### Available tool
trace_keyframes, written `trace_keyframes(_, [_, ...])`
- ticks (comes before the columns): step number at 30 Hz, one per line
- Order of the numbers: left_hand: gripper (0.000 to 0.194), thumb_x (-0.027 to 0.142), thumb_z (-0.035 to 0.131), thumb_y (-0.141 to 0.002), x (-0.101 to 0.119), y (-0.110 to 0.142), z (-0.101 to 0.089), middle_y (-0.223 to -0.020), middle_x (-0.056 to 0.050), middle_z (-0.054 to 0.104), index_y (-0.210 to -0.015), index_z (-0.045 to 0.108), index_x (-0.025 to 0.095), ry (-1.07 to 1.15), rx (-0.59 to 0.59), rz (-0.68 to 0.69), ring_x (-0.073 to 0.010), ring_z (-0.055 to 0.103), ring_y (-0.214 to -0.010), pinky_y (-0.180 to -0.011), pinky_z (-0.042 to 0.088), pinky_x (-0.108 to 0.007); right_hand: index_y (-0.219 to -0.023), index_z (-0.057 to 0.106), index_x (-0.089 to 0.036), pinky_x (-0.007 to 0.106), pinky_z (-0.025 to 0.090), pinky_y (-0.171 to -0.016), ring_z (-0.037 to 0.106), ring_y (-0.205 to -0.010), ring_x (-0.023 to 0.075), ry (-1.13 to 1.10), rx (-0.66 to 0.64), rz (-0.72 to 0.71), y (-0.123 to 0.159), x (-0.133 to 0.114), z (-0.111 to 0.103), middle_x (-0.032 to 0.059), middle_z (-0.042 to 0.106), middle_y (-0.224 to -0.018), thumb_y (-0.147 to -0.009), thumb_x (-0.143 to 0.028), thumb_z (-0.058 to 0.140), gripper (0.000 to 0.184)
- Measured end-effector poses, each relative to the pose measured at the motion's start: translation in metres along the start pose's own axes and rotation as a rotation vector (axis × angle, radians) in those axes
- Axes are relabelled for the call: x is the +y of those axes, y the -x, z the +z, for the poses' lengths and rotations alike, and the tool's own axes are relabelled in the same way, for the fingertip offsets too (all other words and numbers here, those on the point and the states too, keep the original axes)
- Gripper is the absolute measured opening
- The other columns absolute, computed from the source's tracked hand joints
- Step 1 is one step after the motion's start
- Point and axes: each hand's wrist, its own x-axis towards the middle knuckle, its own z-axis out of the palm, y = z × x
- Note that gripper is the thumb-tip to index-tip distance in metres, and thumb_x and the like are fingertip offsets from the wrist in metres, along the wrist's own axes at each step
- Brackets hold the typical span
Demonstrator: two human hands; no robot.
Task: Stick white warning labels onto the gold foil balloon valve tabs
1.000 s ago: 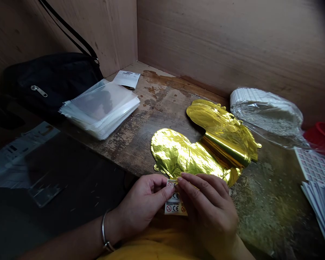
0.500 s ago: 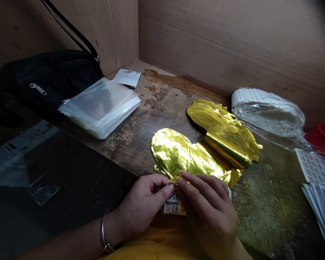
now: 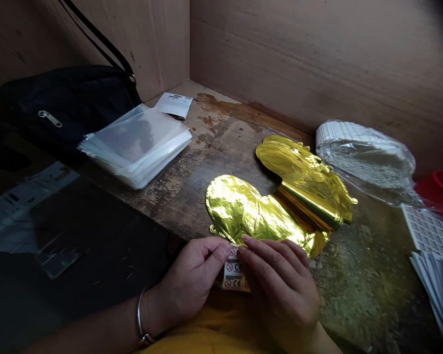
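Observation:
My left hand (image 3: 195, 278) is closed, thumb pressed on the top left corner of a small white sticker sheet (image 3: 233, 276) printed with rows of CE marks and red crossed-out circles. My right hand (image 3: 286, 282) lies over the sheet's right part, its fingers together and the tips at the top edge; its thumb is hidden. Just beyond the fingertips is a flat, crinkled gold foil balloon (image 3: 239, 204), its near edge partly covered by my hands. Against it on the right rests a stack of folded gold foil balloons (image 3: 291, 160).
A pile of clear plastic sleeves (image 3: 140, 137) lies at the left table edge by a black bag (image 3: 70, 108). Behind it is a printed card (image 3: 174, 104). To the right are plastic-wrapped white items (image 3: 365, 155), a red container (image 3: 439, 189) and a printed sheet (image 3: 428, 228) with papers.
The top row of the sticker sheet has come into view between my fingers. My right hand has shifted slightly left, and the fingertips of both hands have moved a little. The balloons stay put.

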Motion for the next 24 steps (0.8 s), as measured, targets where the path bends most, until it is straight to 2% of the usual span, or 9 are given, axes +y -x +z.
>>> trace_keyframes(4, [0.038, 0.045, 0.051, -0.095, 0.001, 0.000, 0.001, -0.075, -0.001, 0.054, -0.078, 0.059, 0.012, -0.013, 0.004, -0.008, -0.0122, 0.046, -0.072, -0.067, 0.042, -0.022, -0.102, 0.069, -0.011, 0.041, 0.044, -0.084, 0.062, -0.096, 0.0230, -0.023, 0.017, -0.035, 0.002, 0.001, 0.002, 0.0137, 0.072, -0.109, -0.082, 0.000, 0.065, 0.023])
trace_keyframes(11, [0.038, 0.046, 0.052, -0.094, 0.002, 0.000, 0.001, -0.073, -0.001, 0.054, -0.077, 0.058, 0.012, -0.039, 0.039, -0.007, -0.0118, 0.045, -0.070, -0.064, 0.041, -0.022, -0.101, 0.067, -0.013, 0.041, 0.049, -0.083, 0.060, -0.094, 0.0227, -0.019, 0.044, 0.130, -0.005, -0.002, 0.005, 0.0126, 0.069, -0.105, -0.080, -0.004, 0.069, 0.023])
trace_keyframes(17, [0.038, 0.045, 0.051, -0.095, 0.001, 0.000, 0.000, -0.072, 0.000, 0.053, -0.077, 0.059, 0.012, -0.025, 0.027, -0.012, -0.0120, 0.047, -0.070, -0.064, 0.041, -0.022, -0.096, 0.068, -0.014, 0.040, 0.049, -0.080, 0.058, -0.092, 0.0227, -0.023, 0.057, 0.068, -0.005, -0.004, 0.003, 0.0096, 0.072, -0.098, -0.079, 0.000, 0.069, 0.023])
trace_keyframes(21, [0.023, 0.035, 0.064, -0.089, 0.001, 0.002, -0.001, -0.084, -0.002, 0.060, -0.091, 0.065, 0.013, 0.033, -0.054, 0.000, -0.0130, 0.052, -0.080, -0.073, 0.043, -0.023, -0.092, 0.064, -0.013, 0.038, 0.049, -0.082, 0.057, -0.093, 0.0210, -0.082, 0.036, 0.121, -0.007, -0.003, 0.006, 0.0103, 0.067, -0.099, -0.081, 0.001, 0.065, 0.018])
trace_keyframes(24, [0.016, 0.027, 0.069, -0.085, 0.000, 0.002, 0.001, -0.086, -0.001, 0.062, -0.092, 0.065, 0.013, 0.089, -0.057, -0.045, -0.0111, 0.053, -0.080, -0.072, 0.043, -0.021, -0.089, 0.061, -0.015, 0.035, 0.049, -0.080, 0.056, -0.092, 0.0191, -0.123, 0.011, 0.170, -0.009, -0.006, 0.008, 0.0095, 0.060, -0.099, -0.083, -0.001, 0.062, 0.015])
